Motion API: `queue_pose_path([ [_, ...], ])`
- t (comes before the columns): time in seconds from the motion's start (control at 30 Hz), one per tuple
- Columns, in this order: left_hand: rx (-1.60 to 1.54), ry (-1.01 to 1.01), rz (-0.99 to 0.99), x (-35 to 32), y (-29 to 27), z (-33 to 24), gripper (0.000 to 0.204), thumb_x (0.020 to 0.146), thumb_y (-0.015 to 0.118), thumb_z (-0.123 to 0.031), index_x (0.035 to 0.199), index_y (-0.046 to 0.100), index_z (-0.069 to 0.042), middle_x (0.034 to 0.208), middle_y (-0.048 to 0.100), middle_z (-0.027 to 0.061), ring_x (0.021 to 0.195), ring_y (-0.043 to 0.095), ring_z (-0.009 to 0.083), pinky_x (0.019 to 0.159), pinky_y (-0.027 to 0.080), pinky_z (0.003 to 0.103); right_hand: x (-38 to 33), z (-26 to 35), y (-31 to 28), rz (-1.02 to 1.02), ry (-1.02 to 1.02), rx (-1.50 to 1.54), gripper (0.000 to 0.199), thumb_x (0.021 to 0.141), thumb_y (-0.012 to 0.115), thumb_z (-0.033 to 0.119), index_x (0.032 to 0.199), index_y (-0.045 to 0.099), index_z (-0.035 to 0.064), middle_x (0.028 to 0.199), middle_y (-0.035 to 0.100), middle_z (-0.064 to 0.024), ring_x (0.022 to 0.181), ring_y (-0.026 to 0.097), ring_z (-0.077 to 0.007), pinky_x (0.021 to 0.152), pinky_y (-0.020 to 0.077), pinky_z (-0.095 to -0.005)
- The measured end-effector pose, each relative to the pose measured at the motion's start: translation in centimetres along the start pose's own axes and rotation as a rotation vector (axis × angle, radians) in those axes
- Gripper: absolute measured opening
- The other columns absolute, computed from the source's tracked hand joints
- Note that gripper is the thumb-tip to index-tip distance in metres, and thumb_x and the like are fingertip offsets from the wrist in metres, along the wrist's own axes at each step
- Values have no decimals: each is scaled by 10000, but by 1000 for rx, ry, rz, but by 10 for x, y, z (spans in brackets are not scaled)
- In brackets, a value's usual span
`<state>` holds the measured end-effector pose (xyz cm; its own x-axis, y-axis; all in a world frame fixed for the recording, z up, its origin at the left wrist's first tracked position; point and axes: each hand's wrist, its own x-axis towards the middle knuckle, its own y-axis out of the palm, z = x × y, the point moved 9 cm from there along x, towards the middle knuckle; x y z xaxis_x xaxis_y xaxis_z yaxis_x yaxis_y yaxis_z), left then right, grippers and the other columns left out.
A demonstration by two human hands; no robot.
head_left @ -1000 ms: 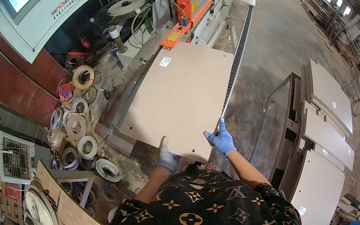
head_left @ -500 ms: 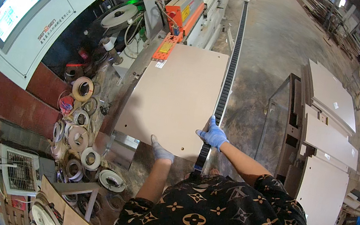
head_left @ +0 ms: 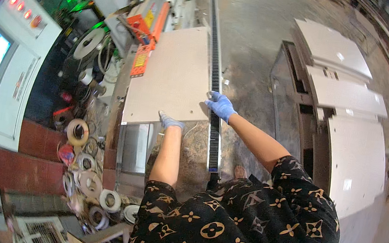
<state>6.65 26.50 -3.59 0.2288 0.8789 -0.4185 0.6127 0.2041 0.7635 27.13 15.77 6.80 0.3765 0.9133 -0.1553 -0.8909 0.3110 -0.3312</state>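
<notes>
A flat beige board [head_left: 172, 68] with small holes near its corners lies on the machine's bed, its far left side beneath an orange guard [head_left: 140, 59]. My left hand [head_left: 171, 122], in a pale blue glove, grips the near edge, thumb on top and the other fingers hidden below. At the right edge, close to the near corner, my right hand [head_left: 220, 106] in a blue glove holds the board's side with bent fingers. Just beside that edge runs a black roller track [head_left: 215, 70].
Stacked beige panels [head_left: 357, 149] stand at the right beside a dark metal frame [head_left: 279, 83]. A control cabinet [head_left: 33, 64] with a lit screen rises at the left. Several rolls of edge banding [head_left: 90, 184] crowd the floor at lower left.
The board has slid forward along the roller track, away from me. Both my hands have gone forward with it, arms reaching farther. The whole view has shifted and turned somewhat.
</notes>
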Motion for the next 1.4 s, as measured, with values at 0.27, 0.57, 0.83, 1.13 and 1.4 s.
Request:
queue_pose_path([
  [0.27, 310, -71, 175, -82, -23, 22, 595, 934, 329, -439, 1430, 244, -119, 1506, 170, 75, 1376, 159, 228, 1118, 126, 432, -268, -148, -137, -445, 140, 234, 369, 880, 612, 248, 1149, 580, -3, 1106, 629, -117, 1023, 582, -182, 884, 462, -327],
  [0.57, 146, -221, 120, -130, -18, 62, 569, 942, 301, -317, 1464, 117, -184, 1536, 97, 60, 1416, 40, 267, 1127, -31, 466, -561, -282, -232, -1523, 511, 1174, 550, 818, 560, 573, 1209, 511, 189, 1029, 572, 16, 881, 552, -158, 768, 478, -368],
  [0.83, 574, -260, 490, -236, 66, 207, 488, 862, 574, -372, 1290, 448, -171, 1306, 462, 21, 1156, 441, 174, 949, 384, 428, -564, -321, -324, -1499, 255, 1029, 495, 856, 598, 423, 1206, 519, 82, 1154, 556, -92, 1009, 530, -253, 776, 502, -406],
  [1.13, 907, -446, 541, -357, 44, 344, 454, 899, 559, -263, 1327, 422, -199, 1133, 584, 29, 949, 570, 143, 787, 485, 345, -687, -275, -201, -1044, 412, 926, 365, 868, 601, 268, 1077, 610, -31, 1074, 612, -74, 996, 536, -171, 879, 408, -308],
  [1.4, 794, -1039, 928, -399, 21, 400, 460, 895, 561, -310, 1240, 513, -8, 1178, 573, 74, 1045, 551, 177, 899, 441, 312, -805, -334, -248, -1348, 435, 895, 513, 858, 567, 346, 1185, 513, -46, 1210, 541, -135, 1156, 495, -229, 1009, 377, -349],
])
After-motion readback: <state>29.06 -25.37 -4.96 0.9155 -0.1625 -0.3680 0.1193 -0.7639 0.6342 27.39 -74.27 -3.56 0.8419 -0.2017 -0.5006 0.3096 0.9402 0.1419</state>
